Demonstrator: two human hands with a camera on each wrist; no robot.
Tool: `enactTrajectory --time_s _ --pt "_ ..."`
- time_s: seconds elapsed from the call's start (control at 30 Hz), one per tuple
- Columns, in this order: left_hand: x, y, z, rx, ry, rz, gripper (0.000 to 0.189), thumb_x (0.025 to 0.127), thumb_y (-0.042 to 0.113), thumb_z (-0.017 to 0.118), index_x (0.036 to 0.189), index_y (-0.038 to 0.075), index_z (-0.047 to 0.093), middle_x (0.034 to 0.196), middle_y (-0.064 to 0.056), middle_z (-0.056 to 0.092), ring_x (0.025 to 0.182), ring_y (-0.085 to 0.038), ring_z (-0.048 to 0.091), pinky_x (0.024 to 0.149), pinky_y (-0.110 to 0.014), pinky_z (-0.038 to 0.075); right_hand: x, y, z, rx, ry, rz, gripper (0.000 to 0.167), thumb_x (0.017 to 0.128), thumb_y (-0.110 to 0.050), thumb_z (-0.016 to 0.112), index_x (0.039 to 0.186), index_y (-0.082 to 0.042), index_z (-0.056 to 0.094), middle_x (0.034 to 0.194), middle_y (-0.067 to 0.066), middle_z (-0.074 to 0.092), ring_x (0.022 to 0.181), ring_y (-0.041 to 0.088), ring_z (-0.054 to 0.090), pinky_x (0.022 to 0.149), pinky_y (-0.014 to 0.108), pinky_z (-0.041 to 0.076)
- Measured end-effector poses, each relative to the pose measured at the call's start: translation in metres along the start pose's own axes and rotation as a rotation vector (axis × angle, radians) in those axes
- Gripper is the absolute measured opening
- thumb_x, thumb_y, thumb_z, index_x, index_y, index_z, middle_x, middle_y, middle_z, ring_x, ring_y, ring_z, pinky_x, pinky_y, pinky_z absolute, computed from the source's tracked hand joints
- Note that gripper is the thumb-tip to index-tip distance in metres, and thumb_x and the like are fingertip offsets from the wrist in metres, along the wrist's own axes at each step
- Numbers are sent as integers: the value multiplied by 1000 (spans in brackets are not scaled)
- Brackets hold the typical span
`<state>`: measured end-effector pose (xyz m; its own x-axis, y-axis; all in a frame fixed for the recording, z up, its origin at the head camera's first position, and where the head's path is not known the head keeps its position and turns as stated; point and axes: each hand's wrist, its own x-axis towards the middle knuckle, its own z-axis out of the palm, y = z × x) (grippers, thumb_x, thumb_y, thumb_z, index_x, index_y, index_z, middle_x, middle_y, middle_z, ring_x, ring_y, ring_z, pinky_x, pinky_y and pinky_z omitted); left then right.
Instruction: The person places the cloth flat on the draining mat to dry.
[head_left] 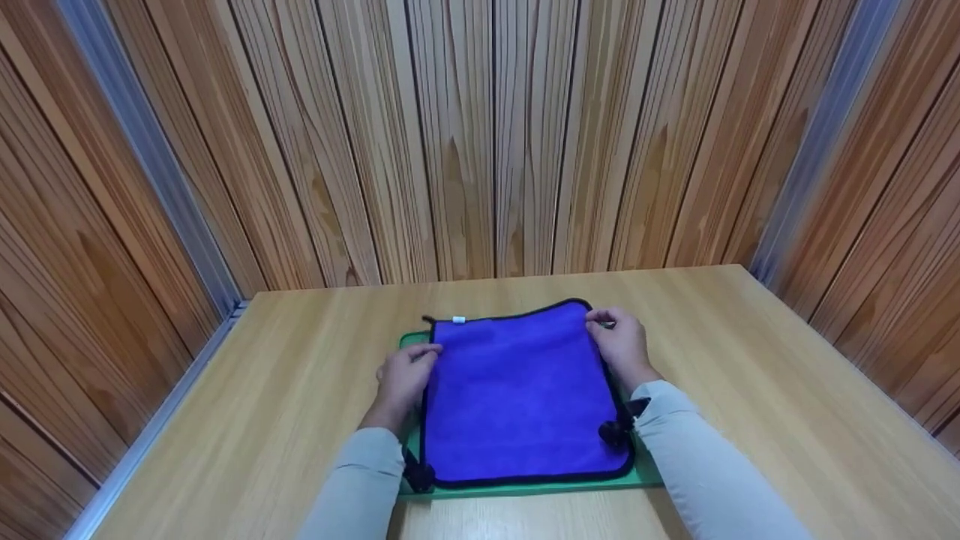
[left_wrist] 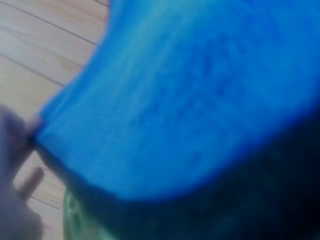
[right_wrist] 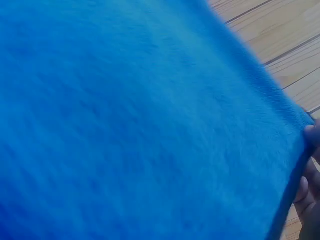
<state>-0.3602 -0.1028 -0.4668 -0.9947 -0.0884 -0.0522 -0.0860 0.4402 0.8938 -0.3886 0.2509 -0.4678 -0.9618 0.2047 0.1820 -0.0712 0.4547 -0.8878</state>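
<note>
A blue-purple cloth (head_left: 517,397) with a black edging and a small white tag is spread above a green board or mat (head_left: 525,491). My left hand (head_left: 407,379) pinches its left edge, below the far left corner; in the left wrist view the fingertips of that hand (left_wrist: 17,170) hold the dark edging. At the far right, my right hand (head_left: 621,343) pinches the right edge near the corner. The right wrist view has the cloth (right_wrist: 150,125) filling most of the frame, its edge between thumb and fingers of the right hand (right_wrist: 310,175). Most of the green piece is hidden underneath.
A light wooden table (head_left: 315,375) carries everything. Wood-plank walls (head_left: 480,150) rise behind it and at both sides, with metal strips (head_left: 172,172) at the corners. Dark wrist-worn devices (head_left: 616,433) hang close over the cloth's near part.
</note>
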Motion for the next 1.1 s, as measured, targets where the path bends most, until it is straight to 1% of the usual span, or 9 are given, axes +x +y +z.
enactTrajectory --time_s 0.2,0.43,0.67,0.73,0.83,0.9,0.97,1.03,1.1 --pt "-5 0 1 150 -94 -45 35 101 39 57 131 25 67 143 -8 52 137 -39 29 110 -65 24 -9 2 -5 -128 -193 3 34 95 -9 65 126 4 62 130 27 61 121 40 57 99 48 47" --pt "-46 -7 -16 254 -163 134 16 98 24 66 113 23 72 115 -1 67 115 -31 52 105 -61 28 -51 -1 -37 -185 -428 -29 32 97 -16 67 126 -5 62 94 8 62 82 21 58 69 34 47" --pt "-86 -16 -33 269 -298 217 18 94 13 70 111 20 72 84 0 62 81 -22 57 109 -68 6 -113 0 -70 -95 -680 3 32 98 -20 68 127 -10 60 75 3 55 65 18 54 54 27 41" --pt "-92 -16 -35 266 -333 209 17 95 13 70 111 20 72 84 0 62 82 -22 56 110 -70 1 -124 2 -73 -78 -692 7 31 99 -21 67 127 -11 60 76 2 54 66 18 53 55 26 41" --pt "-95 -14 -38 206 -356 173 17 97 14 68 112 19 73 88 -1 62 89 -24 54 106 -61 28 -131 3 -74 -8 -637 -12 31 99 -21 66 127 -8 60 75 1 50 66 17 50 57 26 41" --pt "-97 -12 -41 152 -356 139 17 97 13 67 113 18 73 90 -3 61 91 -25 52 91 -49 43 -133 3 -75 35 -613 -16 31 100 -20 65 126 -5 59 74 0 48 65 16 48 56 25 40" --pt "-99 -12 -44 135 -364 102 18 98 13 67 113 19 74 90 -4 60 95 -27 48 79 -43 41 -135 4 -77 74 -617 0 32 100 -19 65 127 -2 58 73 0 48 63 16 46 56 24 40" --pt "-101 -11 -46 170 -391 98 17 97 12 67 111 19 74 88 -4 61 92 -27 51 95 -53 39 -137 5 -79 83 -644 18 32 100 -18 64 127 -1 57 73 0 49 63 15 46 56 24 41" --pt "-103 -11 -47 241 -405 129 17 96 10 68 108 19 75 85 -2 63 90 -25 54 109 -67 19 -139 6 -80 73 -668 19 31 100 -17 64 126 0 58 72 0 51 61 15 47 55 23 40"
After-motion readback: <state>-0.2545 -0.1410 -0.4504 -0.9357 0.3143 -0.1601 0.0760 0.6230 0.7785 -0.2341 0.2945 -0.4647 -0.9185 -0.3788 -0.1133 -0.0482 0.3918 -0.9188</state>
